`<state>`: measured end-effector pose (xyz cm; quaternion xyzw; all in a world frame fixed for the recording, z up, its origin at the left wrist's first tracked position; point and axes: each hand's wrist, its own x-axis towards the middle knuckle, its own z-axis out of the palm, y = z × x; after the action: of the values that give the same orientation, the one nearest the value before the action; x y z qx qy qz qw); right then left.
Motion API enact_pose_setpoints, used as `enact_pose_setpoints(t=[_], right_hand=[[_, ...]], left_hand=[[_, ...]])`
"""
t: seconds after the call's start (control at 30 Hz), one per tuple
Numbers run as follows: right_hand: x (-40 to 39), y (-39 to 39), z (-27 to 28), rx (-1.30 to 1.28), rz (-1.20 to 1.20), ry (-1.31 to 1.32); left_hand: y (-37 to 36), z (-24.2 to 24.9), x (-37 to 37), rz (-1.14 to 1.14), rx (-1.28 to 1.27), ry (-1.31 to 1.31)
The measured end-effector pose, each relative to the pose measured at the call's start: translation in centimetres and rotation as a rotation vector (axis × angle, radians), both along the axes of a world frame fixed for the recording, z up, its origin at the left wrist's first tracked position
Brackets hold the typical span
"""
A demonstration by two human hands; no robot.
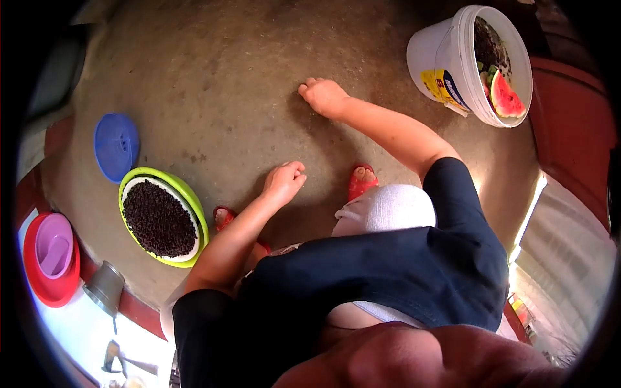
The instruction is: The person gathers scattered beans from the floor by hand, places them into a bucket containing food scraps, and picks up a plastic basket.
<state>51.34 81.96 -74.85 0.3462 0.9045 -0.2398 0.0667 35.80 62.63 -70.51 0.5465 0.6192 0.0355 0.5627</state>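
Observation:
My left hand [284, 183] hangs over the bare floor in front of my body, its fingers curled in. Farther forward and to the right, my right hand [321, 97] is closed with the knuckles up, at the end of an outstretched arm. The inside of each hand is hidden from me. To the left of my left hand, a lime green basin [202, 223] holds a white-rimmed dish heaped with small dark beans or pellets [158, 216]. Neither hand touches it.
A blue plastic basin [116, 147] lies beyond the green one. At upper right, a white bucket [430, 55] holds watermelon pieces [506, 97] and dark scraps. Red and pink basins [53, 246] and a metal pot [105, 288] are at lower left. Red sandals [359, 186] are below me.

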Motion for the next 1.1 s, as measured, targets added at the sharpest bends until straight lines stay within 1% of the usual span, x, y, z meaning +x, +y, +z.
enact_pose_setpoints(t=[0.07,0.13,0.2,0.23,0.27,0.37,0.43,0.47,0.53,0.57,0.6,0.67,0.7,0.77,0.8,0.87,1.0,1.07,1.1], right_hand=[[0.0,0.5,0.7,-0.03,0.024,-0.06],[0.0,1.2,0.6,-0.132,-0.123,-0.076],[0.0,1.0,0.5,-0.099,-0.081,-0.062],[0.0,1.0,0.6,-0.063,-0.037,-0.044],[0.1,1.1,0.6,-0.063,-0.037,-0.045],[0.0,1.2,0.4,-0.066,-0.043,-0.096],[1.3,2.1,-0.2,-0.061,-0.153,0.1],[2.3,2.6,-0.1,-0.169,-0.267,0.19],[3.8,3.3,0.4,-0.226,-0.376,0.271],[4.4,3.3,0.6,-0.293,-0.373,0.254],[4.4,3.1,0.4,-0.292,-0.374,0.252],[4.1,2.7,-0.3,-0.244,-0.221,0.299],[3.8,2.7,-0.2,-0.243,-0.22,0.301],[3.0,2.4,0.0,-0.086,-0.126,0.339],[2.4,2.5,-0.3,-0.084,-0.131,0.342],[1.3,2.7,-0.7,-0.081,-0.112,0.142],[1.5,2.9,-0.5,-0.067,-0.072,0.089],[3.3,2.9,0.4,-0.124,-0.093,0.221],[4.6,2.5,0.7,-0.139,-0.127,0.278]], left_hand=[[0.3,0.3,-0.1,0.015,-0.055,0.008],[0.9,0.5,-0.1,0.026,-0.078,0.013],[0.7,0.1,-0.2,0.038,-0.108,0.019],[0.5,-0.5,-0.3,0.047,-0.069,-0.006],[0.3,-1.0,-0.4,0.06,-0.028,-0.029],[0.6,-0.5,-0.2,0.035,0.008,0.003],[1.0,-0.1,-0.2,0.043,-0.013,0.002],[0.8,0.0,-0.1,0.047,-0.037,-0.003],[1.0,-0.2,-0.1,0.053,-0.062,-0.004],[0.9,-0.2,-0.1,0.045,-0.092,-0.001],[0.8,-0.3,0.0,0.044,-0.092,-0.003],[0.6,-0.4,0.1,0.034,-0.009,-0.002],[0.6,-0.3,0.3,0.035,-0.008,0.001],[0.7,-0.2,0.5,0.015,0.026,-0.009],[0.8,-0.1,0.4,0.009,0.027,-0.007],[0.8,0.1,0.4,0.008,0.0,-0.033],[0.4,-0.1,0.3,0.031,-0.042,-0.02],[0.9,0.2,0.3,0.029,-0.088,0.015],[1.2,0.7,0.4,0.039,-0.07,0.02]])
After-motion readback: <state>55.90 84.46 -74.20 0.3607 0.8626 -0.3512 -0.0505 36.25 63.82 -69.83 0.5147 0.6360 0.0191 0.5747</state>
